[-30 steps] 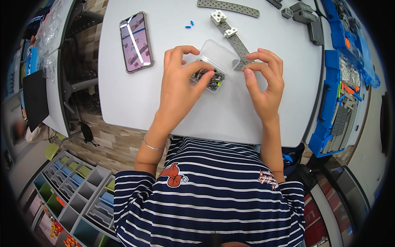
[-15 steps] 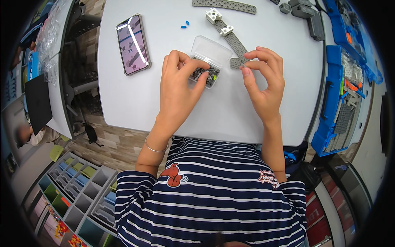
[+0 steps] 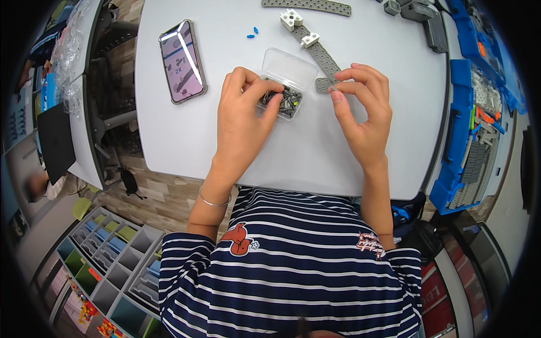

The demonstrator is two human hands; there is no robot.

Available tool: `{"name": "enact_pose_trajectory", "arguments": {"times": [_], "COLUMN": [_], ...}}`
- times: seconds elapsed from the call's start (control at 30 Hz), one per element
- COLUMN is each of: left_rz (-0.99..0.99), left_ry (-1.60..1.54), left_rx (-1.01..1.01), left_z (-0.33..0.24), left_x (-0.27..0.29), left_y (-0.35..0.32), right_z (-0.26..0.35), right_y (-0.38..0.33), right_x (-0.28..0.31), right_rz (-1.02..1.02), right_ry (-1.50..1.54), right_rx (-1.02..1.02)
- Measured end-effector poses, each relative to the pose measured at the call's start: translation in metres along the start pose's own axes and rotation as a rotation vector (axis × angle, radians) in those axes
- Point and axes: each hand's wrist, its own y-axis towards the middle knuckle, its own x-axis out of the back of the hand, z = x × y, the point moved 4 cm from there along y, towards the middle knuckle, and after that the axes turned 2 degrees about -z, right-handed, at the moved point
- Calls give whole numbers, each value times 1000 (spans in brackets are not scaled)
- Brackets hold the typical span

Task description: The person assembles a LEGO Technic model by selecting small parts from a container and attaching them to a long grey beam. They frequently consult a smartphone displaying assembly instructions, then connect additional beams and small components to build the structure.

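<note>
A small clear plastic box with its lid swung open lies on the white table; it holds several small grey, black and yellow-green parts. My left hand reaches into it, fingertips pinched among the parts. My right hand pinches the near end of a long grey perforated beam, which runs diagonally away and carries two white blocks. Whether the left fingers hold a part is hidden.
A phone showing a pink build picture lies at the left. Two tiny blue pins sit near the far edge. Another grey beam and grey parts lie at the back. Blue sorting trays line the right.
My left fingers have curled deeper into the box. My right hand stays on the beam's end, shifted slightly. The view has tilted a little.
</note>
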Motion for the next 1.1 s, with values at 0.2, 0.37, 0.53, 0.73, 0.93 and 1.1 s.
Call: {"name": "enact_pose_trajectory", "arguments": {"times": [0.2,0.37,0.53,0.73,0.93,1.1], "left_rz": [51,148,134,164,167,219], "left_ry": [45,80,61,38,89,106], "left_rx": [-34,-49,2,25,49,141], "left_z": [-4,-3,-3,-3,1,1], "left_x": [6,6,10,7,4,5], "left_y": [-1,-2,-2,-1,8,15], "right_z": [-1,-1,-1,0,-2,-3], "right_y": [0,1,1,1,2,2], "right_x": [-1,-1,0,0,-1,-2], "right_rz": [8,6,29,41,27,33], "right_ry": [1,-11,-18,-19,-14,-16], "right_rx": [0,-5,-47,-46,-19,-21]}}
